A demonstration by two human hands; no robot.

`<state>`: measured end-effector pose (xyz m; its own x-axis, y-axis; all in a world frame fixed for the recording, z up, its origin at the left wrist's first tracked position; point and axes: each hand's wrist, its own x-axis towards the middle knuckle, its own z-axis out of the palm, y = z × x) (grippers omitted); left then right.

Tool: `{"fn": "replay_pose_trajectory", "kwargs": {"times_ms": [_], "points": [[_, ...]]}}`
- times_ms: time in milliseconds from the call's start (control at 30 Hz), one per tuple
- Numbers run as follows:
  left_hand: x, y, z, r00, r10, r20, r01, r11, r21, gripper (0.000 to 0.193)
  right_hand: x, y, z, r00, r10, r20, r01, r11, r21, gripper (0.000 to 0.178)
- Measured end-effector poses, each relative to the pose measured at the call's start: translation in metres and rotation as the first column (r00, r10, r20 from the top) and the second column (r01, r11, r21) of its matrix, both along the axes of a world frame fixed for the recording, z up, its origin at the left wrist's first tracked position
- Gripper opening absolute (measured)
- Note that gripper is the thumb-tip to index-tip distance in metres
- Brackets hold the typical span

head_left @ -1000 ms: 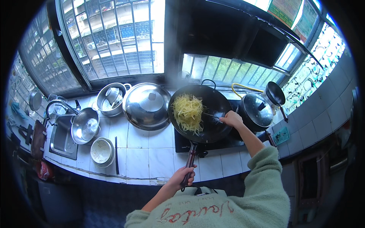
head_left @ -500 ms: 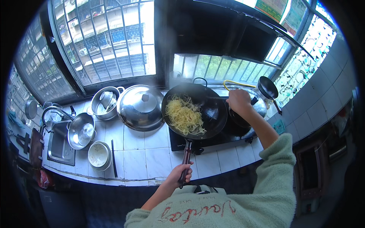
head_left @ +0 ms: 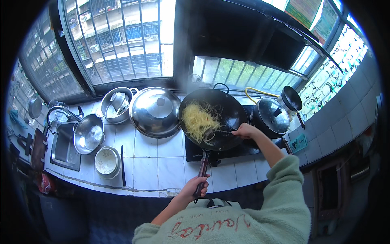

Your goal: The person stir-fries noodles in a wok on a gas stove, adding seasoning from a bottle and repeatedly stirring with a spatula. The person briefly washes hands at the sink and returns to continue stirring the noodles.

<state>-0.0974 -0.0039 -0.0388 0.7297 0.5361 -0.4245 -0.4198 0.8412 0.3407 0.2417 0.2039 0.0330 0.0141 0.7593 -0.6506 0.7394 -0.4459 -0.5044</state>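
In the head view, the left hand (head_left: 197, 188) is wrapped around the handle (head_left: 204, 162) of a black wok (head_left: 233, 110), which lies just beyond that grip. The right hand (head_left: 245, 131) clasps a thin utensil (head_left: 224, 131) pointing leftward into pale yellow shreds (head_left: 198, 120) in the wok. Beyond the right hand, rightward, sits a lidded pot (head_left: 268, 117).
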Motion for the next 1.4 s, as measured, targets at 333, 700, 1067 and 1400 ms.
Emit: {"fn": "replay_pose_trajectory", "kwargs": {"times_ms": [333,700,1067,1400], "points": [[0.001,-0.001,0.001,0.999,0.017,-0.047,-0.017,1.000,-0.010,0.039,0.015,-0.033,0.110,0.843,-0.054,0.534,-0.155,0.928,0.339,0.042],[0.005,-0.004,-0.001,1.000,0.027,0.016,-0.027,1.000,-0.013,0.036,-0.087,-0.011,0.133,0.309,0.021,0.951,-0.763,0.603,0.234,0.012],[0.005,-0.003,-0.007,0.999,0.036,-0.016,-0.036,0.999,-0.021,0.037,-0.016,0.044,0.112,0.328,0.104,0.939,-0.447,0.893,0.058,0.028],[0.002,-0.002,-0.002,1.000,0.011,0.021,-0.011,1.000,-0.017,0.040,-0.034,-0.008,0.038,0.575,0.060,0.816,-0.684,0.582,0.439,0.014]]}}
